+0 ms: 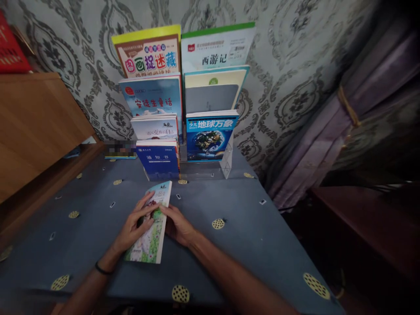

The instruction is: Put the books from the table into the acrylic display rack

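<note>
A thin paperback book (149,245) with a pale blue, green and flowery cover is tilted above the near part of the table. My right hand (179,225) grips its right edge, thumb on the front and the other fingers hidden behind. Across the cover lies my left hand (133,225), its fingers stretched out and its thumb apart, covering part of the picture. A dark band (103,268) circles my left wrist. Just beyond the book stands a clear display rack (226,164) with books in two columns, among them a blue book (159,162) at the front left and an Earth book (210,140) at the right.
The table has a dark blue cloth (236,253) with pineapple prints. A wooden cabinet (39,127) borders it on the left, near a flat item (120,151) that is blurred out. Patterned wallpaper (288,57) rises behind, and a tied purple curtain (315,144) hangs at the right.
</note>
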Action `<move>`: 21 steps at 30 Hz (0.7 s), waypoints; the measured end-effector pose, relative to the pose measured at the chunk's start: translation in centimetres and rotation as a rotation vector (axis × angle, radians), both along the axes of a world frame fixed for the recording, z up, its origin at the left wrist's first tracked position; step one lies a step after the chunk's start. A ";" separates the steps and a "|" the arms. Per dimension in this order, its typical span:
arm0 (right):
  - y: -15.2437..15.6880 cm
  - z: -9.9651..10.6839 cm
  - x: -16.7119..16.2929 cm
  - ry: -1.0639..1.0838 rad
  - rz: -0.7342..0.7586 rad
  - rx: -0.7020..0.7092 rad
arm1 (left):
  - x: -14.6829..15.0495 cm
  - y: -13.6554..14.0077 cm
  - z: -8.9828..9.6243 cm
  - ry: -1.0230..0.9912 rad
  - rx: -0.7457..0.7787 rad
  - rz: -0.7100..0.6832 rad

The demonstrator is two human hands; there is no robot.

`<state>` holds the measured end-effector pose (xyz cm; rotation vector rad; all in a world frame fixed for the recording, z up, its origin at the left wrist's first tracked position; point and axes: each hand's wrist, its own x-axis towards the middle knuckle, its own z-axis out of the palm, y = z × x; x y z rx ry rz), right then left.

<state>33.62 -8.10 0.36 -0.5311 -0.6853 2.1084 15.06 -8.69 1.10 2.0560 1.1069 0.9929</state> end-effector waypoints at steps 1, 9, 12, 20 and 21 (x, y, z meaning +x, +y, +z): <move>0.0 0.0 0.0 0.000 -0.012 -0.014 | 0.2 0.0 0.0 0.020 0.010 0.020; 0.5 -0.6 -0.1 -0.109 -0.025 -0.046 | 0.4 1.6 -1.9 0.076 -0.016 0.308; 0.5 -0.5 -0.1 -0.133 -0.036 -0.043 | -0.1 3.5 -2.4 0.104 -0.010 0.359; 0.8 -0.8 0.3 -0.156 0.058 0.055 | 2.8 7.1 0.6 0.226 0.148 0.127; 0.8 -0.9 0.3 -0.174 0.067 0.062 | 3.4 7.2 0.9 0.228 0.158 0.077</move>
